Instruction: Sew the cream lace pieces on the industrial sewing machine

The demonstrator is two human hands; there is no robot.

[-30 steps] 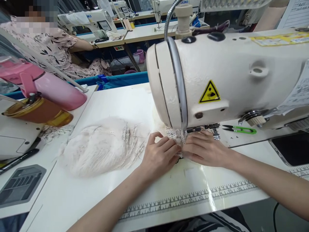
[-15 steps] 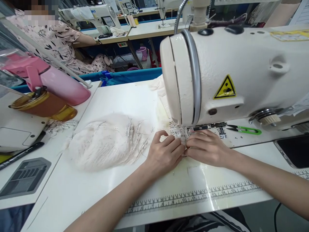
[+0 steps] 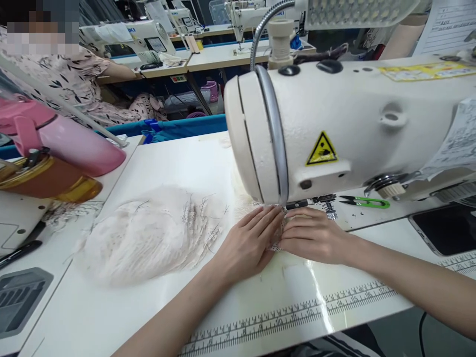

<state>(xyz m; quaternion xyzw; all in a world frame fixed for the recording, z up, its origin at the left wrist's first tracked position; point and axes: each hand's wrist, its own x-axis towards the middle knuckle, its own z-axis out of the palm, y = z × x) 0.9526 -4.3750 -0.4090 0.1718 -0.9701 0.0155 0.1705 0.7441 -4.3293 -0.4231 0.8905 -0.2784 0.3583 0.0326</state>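
My left hand [image 3: 250, 244] lies with its fingers stretched flat over a small piece of pale lace [image 3: 276, 245] under the head of the sewing machine [image 3: 256, 144]. Close beside it, my right hand [image 3: 317, 237] has its fingers bent and pressed together on the right edge of this lace. Most of the lace is covered by my hands and the machine head, and the needle is hidden. To the left of my hands, a heap of pale, sheer lace fabric [image 3: 137, 238] with dark loose threads rests on the white table.
Green thread snips [image 3: 366, 202] and a phone [image 3: 444, 229] lie to the right. A printed ruler [image 3: 290, 315] runs along the front edge. At left are a pink bottle [image 3: 80, 141] and an amber cup [image 3: 52, 178]. A co-worker [image 3: 63, 79] sits beyond.
My left hand's curled fingers have straightened and flattened over the lace. My right hand stays at its edge. The view has shifted, so the machine appears lower and further left.
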